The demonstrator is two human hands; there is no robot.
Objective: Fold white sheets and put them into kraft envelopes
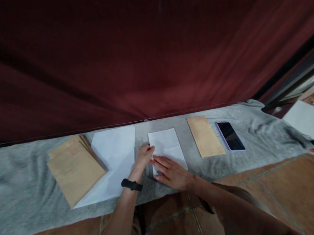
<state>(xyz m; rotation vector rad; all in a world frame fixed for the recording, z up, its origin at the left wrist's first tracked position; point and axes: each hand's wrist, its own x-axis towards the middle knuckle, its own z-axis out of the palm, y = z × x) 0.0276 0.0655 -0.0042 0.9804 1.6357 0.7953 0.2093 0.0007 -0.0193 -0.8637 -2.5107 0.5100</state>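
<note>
A folded white sheet of paper (167,140) lies in front of me on a grey cloth, a crease running across it. My left hand (144,156) is closed at the sheet's left edge, its fingertips pinching the paper there. Flat across the lower part of the same sheet rests my right hand (172,172), fingers stretched out and pointing left. The two hands nearly meet at that edge. A black band (131,184) is on my left wrist.
Brown envelopes (76,166) lie partly over a stack of white paper (114,145) at the left. To the right are a single brown envelope (205,137) and a phone (230,136). Behind the cloth-covered surface (23,186) hangs a dark red curtain (143,61).
</note>
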